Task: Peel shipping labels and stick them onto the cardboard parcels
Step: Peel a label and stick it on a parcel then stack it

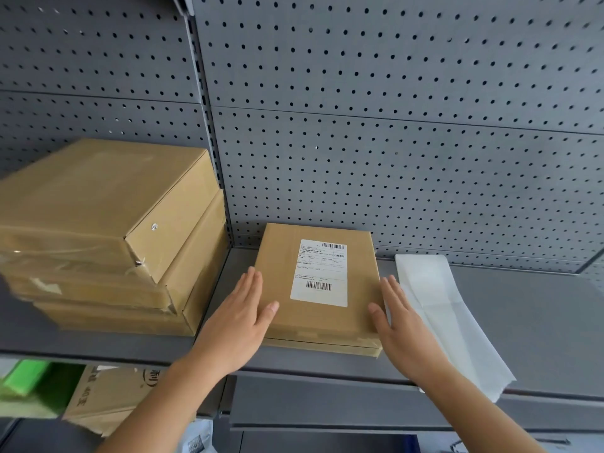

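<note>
Flanking the labelled parcel (361, 289) with open, flat left hand (242, 310) and right hand (402, 320), we should clamp both edges evenly.

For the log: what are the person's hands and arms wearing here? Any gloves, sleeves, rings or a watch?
Nothing is worn that the frame shows. The left hand and the right hand are bare, with no gloves and no rings visible. Neither wrist carries a watch or band, and no sleeve shows on either arm down to the frame's bottom edge.
</note>
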